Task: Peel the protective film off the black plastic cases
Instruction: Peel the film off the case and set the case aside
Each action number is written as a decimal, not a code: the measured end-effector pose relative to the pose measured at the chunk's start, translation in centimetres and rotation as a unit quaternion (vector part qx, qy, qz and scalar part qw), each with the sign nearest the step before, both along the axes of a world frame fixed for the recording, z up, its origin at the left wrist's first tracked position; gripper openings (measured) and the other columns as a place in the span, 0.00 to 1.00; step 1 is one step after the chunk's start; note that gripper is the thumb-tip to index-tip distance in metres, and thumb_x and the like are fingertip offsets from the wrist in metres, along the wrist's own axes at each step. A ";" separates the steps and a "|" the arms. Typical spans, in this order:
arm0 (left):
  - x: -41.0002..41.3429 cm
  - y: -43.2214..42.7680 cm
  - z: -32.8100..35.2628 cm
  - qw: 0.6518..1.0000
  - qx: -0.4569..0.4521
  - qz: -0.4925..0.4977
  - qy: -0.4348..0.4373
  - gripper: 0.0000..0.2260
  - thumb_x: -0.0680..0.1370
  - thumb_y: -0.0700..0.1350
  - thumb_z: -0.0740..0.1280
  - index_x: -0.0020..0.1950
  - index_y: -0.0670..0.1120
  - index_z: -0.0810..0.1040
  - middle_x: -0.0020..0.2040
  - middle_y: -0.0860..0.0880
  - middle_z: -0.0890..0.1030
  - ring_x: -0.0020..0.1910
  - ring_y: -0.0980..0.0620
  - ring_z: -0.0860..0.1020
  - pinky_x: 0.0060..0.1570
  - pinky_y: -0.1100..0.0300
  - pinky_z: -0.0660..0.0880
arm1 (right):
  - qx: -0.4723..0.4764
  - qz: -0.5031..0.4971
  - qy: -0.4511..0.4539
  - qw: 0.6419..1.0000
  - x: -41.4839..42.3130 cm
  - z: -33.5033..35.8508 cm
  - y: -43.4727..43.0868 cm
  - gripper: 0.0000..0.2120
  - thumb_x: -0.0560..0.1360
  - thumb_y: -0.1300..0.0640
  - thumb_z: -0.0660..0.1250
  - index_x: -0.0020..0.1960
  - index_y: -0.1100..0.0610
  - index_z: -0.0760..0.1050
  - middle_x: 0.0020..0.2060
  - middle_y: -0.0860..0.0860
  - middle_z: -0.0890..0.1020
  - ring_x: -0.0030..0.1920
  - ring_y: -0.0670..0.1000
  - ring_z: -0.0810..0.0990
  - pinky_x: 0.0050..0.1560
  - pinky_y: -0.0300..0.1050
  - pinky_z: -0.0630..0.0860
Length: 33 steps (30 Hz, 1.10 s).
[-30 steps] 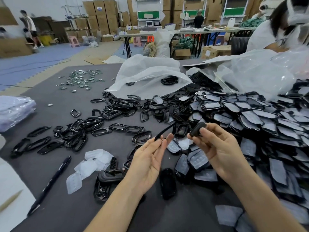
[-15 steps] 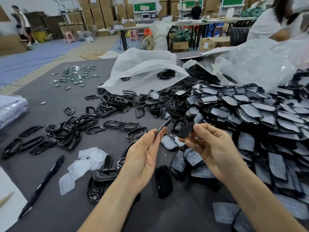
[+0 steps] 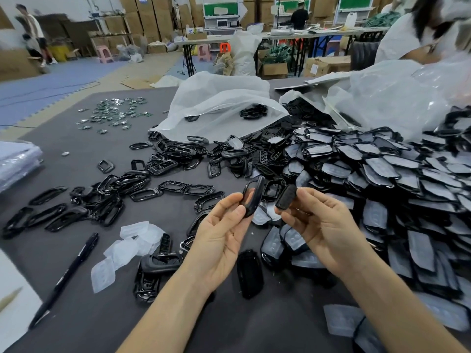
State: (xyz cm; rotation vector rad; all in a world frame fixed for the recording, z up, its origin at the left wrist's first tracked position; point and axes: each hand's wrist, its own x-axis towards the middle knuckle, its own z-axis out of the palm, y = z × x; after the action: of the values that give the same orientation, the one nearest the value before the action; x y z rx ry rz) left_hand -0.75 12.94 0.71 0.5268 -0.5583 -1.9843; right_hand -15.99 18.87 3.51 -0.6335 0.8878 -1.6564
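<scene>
- A warehouse workroom is shown, and the grey table mat point(image 3: 254, 327) is strewn with black parts.
- One black case frame point(image 3: 252, 197) is pinched edge-on by the left hand point(image 3: 224, 240). A dark case piece point(image 3: 286, 197) is gripped by the right hand point(image 3: 323, 225). Both are held above the mat.
- Either piece could be dropped from so light a fingertip hold and lost in the film-covered pile point(image 3: 382, 174).

The bare left forearm point(image 3: 163, 301) and right forearm point(image 3: 397, 296) reach in over the near edge of the worktop point(image 3: 280, 327) and converge toward its middle. The left hand point(image 3: 224, 235) is palm up, thumb and curled fingers pinching an upright black case frame point(image 3: 252, 197). Just beside it, the right hand point(image 3: 323, 230), palm turned leftward, pinches a small black case part point(image 3: 286, 197) between thumb and forefinger.
</scene>
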 end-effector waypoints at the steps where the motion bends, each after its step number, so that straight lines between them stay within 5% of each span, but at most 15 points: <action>1: 0.0 0.0 0.0 1.000 -0.001 -0.002 -0.002 0.11 0.67 0.32 0.66 0.49 0.37 0.78 0.49 0.40 0.85 0.47 0.49 0.85 0.40 0.64 0.80 | -0.002 0.001 0.000 1.000 0.0 -0.1 0.0 0.10 0.69 0.59 0.65 0.33 0.57 0.84 0.33 0.55 0.84 0.33 0.51 0.84 0.33 0.37 0.79; 21: -0.1 0.1 0.0 0.999 -0.025 -0.038 -0.004 0.09 0.69 0.32 0.67 0.43 0.41 0.85 0.53 0.39 0.84 0.51 0.47 0.84 0.44 0.62 0.80 | 0.014 0.018 -0.027 0.999 -0.2 -0.3 0.0 0.05 0.69 0.59 0.66 0.40 0.61 0.79 0.33 0.53 0.83 0.33 0.49 0.83 0.32 0.37 0.79; 28: -0.1 0.2 -0.1 0.998 -0.028 -0.048 -0.010 0.09 0.69 0.32 0.67 0.46 0.40 0.83 0.54 0.39 0.83 0.51 0.47 0.84 0.43 0.61 0.81 | 0.021 0.022 -0.007 1.000 -0.2 -0.4 0.1 0.08 0.65 0.63 0.67 0.44 0.61 0.73 0.34 0.55 0.84 0.34 0.51 0.84 0.33 0.37 0.79; 33: -0.1 0.2 -0.2 0.999 -0.023 -0.040 -0.015 0.11 0.68 0.32 0.67 0.49 0.39 0.79 0.53 0.40 0.84 0.49 0.49 0.84 0.42 0.62 0.81 | 0.024 0.015 -0.001 1.000 -0.1 -0.3 0.1 0.20 0.64 0.65 0.67 0.55 0.59 0.77 0.34 0.56 0.82 0.34 0.53 0.85 0.34 0.38 0.80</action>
State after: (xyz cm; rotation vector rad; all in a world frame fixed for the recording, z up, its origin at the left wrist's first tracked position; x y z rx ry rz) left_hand -0.81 13.15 0.49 0.5139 -0.6498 -2.0365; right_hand -16.11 18.95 3.23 -0.6095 0.9109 -1.6036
